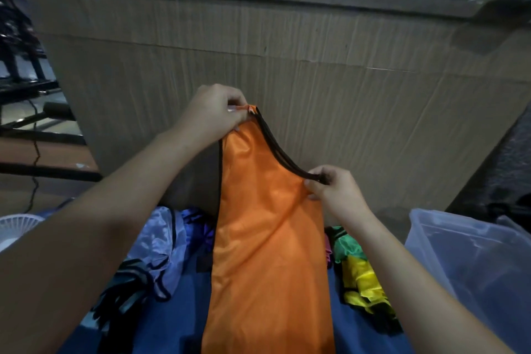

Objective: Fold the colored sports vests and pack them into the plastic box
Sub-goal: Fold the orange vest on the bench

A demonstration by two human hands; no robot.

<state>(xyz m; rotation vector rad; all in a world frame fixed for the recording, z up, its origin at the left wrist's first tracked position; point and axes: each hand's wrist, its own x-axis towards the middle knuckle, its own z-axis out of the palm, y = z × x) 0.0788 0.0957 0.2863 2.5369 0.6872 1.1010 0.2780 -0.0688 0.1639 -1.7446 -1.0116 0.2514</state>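
Observation:
An orange sports vest with black trim hangs upright in front of me, folded lengthwise into a narrow strip. My left hand pinches its shoulder strap at the top. My right hand pinches the black-trimmed edge lower down on the right. Below lie other vests: a pale lilac one at the left, a green and yellow pile at the right. The clear plastic box stands at the far right, beside my right forearm.
A tall cardboard wall rises right behind the vests. The vests lie on a blue cloth surface. A white fan grille shows at the left edge, with dark metal frames and a cable behind it.

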